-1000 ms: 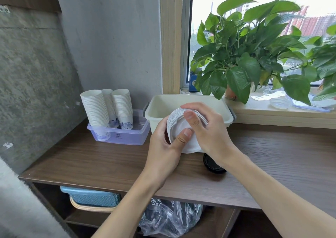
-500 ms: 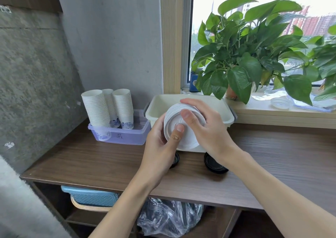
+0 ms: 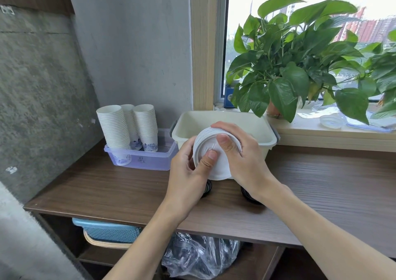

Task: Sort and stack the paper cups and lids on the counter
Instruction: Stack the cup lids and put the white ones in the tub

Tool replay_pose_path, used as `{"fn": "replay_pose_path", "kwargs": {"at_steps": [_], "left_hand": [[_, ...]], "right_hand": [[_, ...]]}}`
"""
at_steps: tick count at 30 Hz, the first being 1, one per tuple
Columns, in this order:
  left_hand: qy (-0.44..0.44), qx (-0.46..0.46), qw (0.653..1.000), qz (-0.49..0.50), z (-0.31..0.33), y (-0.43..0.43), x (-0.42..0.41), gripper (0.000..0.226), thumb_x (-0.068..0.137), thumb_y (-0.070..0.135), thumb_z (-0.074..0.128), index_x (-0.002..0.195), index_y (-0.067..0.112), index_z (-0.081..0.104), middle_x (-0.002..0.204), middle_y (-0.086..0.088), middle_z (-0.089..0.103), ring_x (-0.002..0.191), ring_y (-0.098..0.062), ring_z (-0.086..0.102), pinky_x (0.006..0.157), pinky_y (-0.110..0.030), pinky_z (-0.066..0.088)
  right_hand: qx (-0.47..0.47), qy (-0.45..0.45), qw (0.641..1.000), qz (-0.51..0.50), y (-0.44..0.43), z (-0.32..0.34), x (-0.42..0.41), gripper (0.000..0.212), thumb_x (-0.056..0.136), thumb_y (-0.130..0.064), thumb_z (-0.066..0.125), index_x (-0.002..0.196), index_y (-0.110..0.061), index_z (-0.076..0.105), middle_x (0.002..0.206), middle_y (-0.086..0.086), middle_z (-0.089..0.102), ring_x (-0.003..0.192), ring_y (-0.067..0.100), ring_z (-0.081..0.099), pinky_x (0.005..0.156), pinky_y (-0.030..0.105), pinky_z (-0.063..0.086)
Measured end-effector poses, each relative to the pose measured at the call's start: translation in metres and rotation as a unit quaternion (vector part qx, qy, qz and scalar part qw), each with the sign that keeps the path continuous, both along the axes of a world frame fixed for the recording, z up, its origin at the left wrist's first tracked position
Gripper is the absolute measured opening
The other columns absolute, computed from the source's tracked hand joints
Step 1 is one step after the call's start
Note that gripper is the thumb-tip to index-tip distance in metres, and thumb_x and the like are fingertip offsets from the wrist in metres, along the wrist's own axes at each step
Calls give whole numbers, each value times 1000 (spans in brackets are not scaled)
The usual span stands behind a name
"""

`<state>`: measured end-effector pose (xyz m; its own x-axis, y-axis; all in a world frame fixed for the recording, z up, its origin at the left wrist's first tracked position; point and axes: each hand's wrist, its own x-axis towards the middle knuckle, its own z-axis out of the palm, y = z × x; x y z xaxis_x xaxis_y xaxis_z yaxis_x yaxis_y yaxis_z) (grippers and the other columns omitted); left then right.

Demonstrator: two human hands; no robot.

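both hands are up in front of the cream tub, closed together on one thing: the left hand [image 3: 188, 172] cups the near edge of a stack of white lids [image 3: 211, 162] with its thumb pressed on the top lid's face, and the right hand [image 3: 242, 157] wraps over the far rim, thumb down on the face too. the stack is held tilted toward the camera, lifted clear of the wooden counter [image 3: 107, 185], just in front of the cream tub [image 3: 235, 119] and overlapping its near wall in the picture. the lids look squared up in the grip, so this reads as the neatening step before they get set down. below the hands, two black lids sit on the counter, one [image 3: 207, 188] peeking out under the left wrist and one [image 3: 248, 195] under the right, both mostly hidden. out to the left, the clear lilac tray [image 3: 150, 162] holds three tall stacks of paper cups [image 3: 128, 127], upright and close together, so the cups look sorted already. the cream tub shows only bare inner walls; its floor is hidden behind the hands, so i cannot tell what is in it. still to do, by my judgement: placing the white stack and gathering the black lids.
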<state>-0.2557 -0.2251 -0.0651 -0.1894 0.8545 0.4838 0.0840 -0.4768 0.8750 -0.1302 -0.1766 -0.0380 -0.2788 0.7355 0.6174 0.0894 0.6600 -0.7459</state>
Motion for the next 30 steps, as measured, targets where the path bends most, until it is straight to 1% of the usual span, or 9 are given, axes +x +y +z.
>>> {"fn": "replay_pose_path", "kwargs": {"at_steps": [7,10,13,16,18,22,26,27,30], "left_hand": [[14,-26,1000,-11,-2,0,-11,42,92,38,65,129,20,64,120,4,72,114,-11,66,92,-20,50],[32,-53,998,-15,-3,2,-20,58,88,42,64,140,18,56,131,6,67,122,-6,61,100,-20,47],[32,-72,997,-20,-2,3,-29,53,86,41,71,134,19,62,125,3,70,114,-10,65,91,-20,50],[24,-77,997,-6,3,8,-36,46,86,37,71,127,17,66,116,2,74,105,-10,68,84,-17,50],[32,-77,996,16,9,14,-41,51,82,42,68,127,17,66,113,4,73,95,-4,67,78,-15,48],[14,-107,993,55,27,37,-54,47,89,37,69,131,16,61,120,-4,70,106,-17,66,85,-32,57],[9,-142,989,36,42,73,-66,24,99,19,63,120,8,63,87,0,65,60,1,64,46,-10,44],[14,-153,988,32,44,83,-68,19,99,20,63,114,9,64,83,0,64,59,0,66,43,-10,42],[32,-160,986,42,46,112,-71,15,96,25,67,105,12,66,92,-4,70,81,-15,73,51,-15,51]], "right_hand": [[-61,2,996,62,3,-6,-4,28,95,-39,47,115,-23,59,110,-14,63,108,0,56,92,12,39],[-90,-5,993,81,4,-13,-7,31,97,-41,43,118,-24,58,107,-19,62,107,-3,54,90,9,37],[-113,-41,989,91,7,-20,-6,37,97,-49,36,123,-31,54,109,-25,60,108,-8,51,89,7,37],[-109,-57,989,86,12,-20,-1,47,96,-53,30,128,-29,54,119,-17,62,119,2,52,101,23,39],[-94,-52,993,50,19,-16,5,49,97,-51,30,125,-21,57,116,-6,66,115,10,57,100,31,43],[-33,-246,964,-96,47,-7,28,38,96,-38,53,130,-21,54,116,-5,64,115,12,56,100,31,42],[-37,-399,908,-122,67,-10,43,39,91,-30,62,129,-24,58,126,-6,62,120,14,53,97,30,43],[-24,-413,901,-132,71,-11,44,30,91,-26,60,121,-25,63,120,-7,65,114,16,56,90,31,45],[3,-418,899,-130,74,-13,46,12,90,-17,55,88,-26,63,85,-8,65,83,18,57,73,36,47]]}}
